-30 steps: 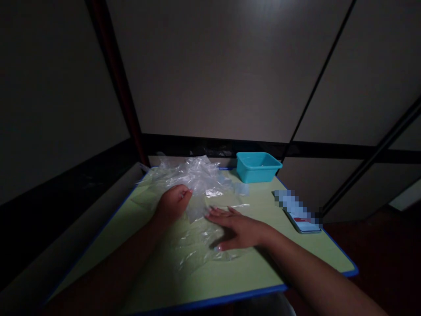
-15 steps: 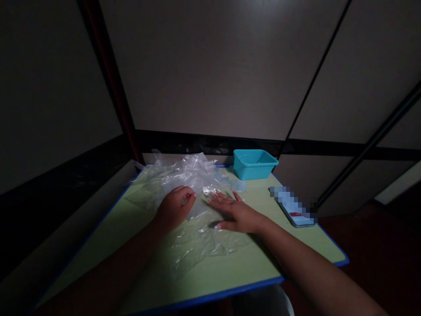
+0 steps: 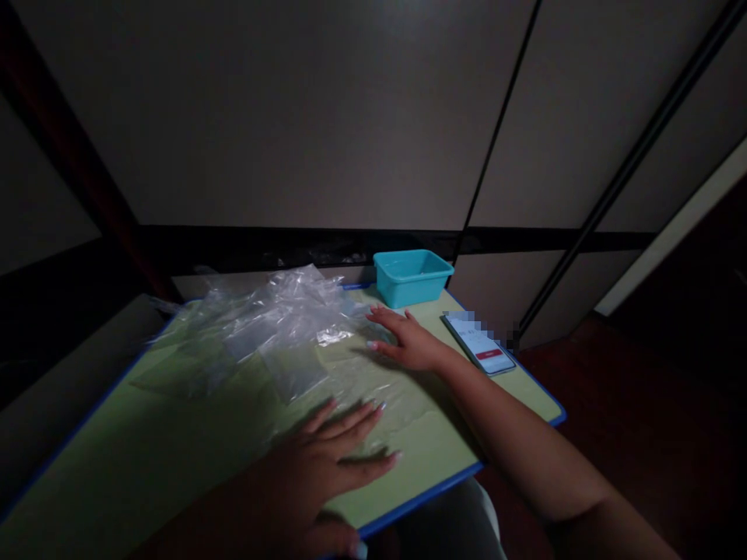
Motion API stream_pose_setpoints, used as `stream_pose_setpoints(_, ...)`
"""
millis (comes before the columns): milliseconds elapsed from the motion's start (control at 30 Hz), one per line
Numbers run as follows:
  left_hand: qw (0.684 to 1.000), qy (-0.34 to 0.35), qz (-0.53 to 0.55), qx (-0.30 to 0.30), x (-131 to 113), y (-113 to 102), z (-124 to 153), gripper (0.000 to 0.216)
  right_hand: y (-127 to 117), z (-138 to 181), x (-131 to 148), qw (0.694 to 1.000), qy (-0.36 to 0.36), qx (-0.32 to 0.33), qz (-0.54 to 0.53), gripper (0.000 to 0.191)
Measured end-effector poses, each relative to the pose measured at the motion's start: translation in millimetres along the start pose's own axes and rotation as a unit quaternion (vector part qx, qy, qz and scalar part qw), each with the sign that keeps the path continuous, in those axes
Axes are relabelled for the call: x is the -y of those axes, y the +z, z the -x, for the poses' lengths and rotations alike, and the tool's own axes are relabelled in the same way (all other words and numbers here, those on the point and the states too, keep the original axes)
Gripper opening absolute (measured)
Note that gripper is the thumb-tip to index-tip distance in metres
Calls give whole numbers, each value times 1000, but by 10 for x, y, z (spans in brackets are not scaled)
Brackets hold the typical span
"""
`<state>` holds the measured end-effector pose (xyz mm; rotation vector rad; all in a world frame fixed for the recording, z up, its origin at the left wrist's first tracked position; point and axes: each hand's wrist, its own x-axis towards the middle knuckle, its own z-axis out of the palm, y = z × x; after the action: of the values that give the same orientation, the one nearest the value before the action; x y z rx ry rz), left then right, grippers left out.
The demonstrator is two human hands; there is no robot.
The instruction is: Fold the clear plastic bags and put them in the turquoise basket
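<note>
Narrow gap between bin (image 3: 412, 291) and phone (image 3: 475, 342), plastic heap (image 3: 292, 303) farther left.

Slim fingers on the left hand (image 3: 327, 463), and look at those nails (image 3: 381, 406): pale, a touch shiny, reaching past the fingertips, with the thumbnail (image 3: 361, 550) showing a cool, bluish white! Over to the right hand (image 3: 414, 344), bare as well, slim-fingered too, its thumb tipped just as pale. The right forearm (image 3: 513, 424) is bare and rounded, with a crease by the elbow (image 3: 592, 509); the left forearm (image 3: 227, 498) is dim with shadow. And down below, grey cloth (image 3: 455, 521) on what looks like a leg, lighter along its curved edge.
</note>
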<state>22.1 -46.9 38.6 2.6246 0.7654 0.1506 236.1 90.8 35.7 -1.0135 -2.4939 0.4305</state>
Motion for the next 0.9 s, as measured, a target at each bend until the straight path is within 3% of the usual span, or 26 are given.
stream_pose_setpoints(167, 997, -50, -34, 39, -13, 120, -38, 78, 33, 6, 5, 1000, 3, 21, 12, 57)
stream_pose_setpoints(267, 997, -39, -68, 20, 4, 156, -56, 76, 54, 18, 18, 999, 2, 33, 16, 53)
stream_pose_setpoints(333, 994, -34, -93, -52, 101, 114, -53, 72, 69, 22, 10, 999, -6, 31, 17, 51)
stream_pose_setpoints(400, 976, -70, -117, -171, 278, 21, -28, 62, 82, 21, -13, 1000, -18, 19, 17, 47)
stream_pose_setpoints(467, 927, -165, -130, -309, 501, -88, 20, 45, 91, 12, -47, 999, -32, 6, 18, 42)
stream_pose_setpoints(533, 875, -268, -143, -377, 712, -167, 75, 34, 98, -4, -84, 999, -35, -9, 27, 33)
stream_pose_setpoints(567, 856, -319, -140, -383, 794, -187, 97, 30, 101, -14, -101, 999, -30, -15, 38, 27)
stream_pose_setpoints(633, 856, -370, -111, -344, 894, -187, 119, 26, 111, -35, -128, 998, -7, -20, 59, 16)
stream_pose_setpoints(767, 877, -397, -67, -262, 885, -122, 91, 31, 154, -65, -162, 998, 30, 3, 53, 8)
stream_pose_setpoints(900, 878, -410, -54, -240, 853, -102, 86, 34, 194, -71, -177, 998, 47, 13, 40, 9)
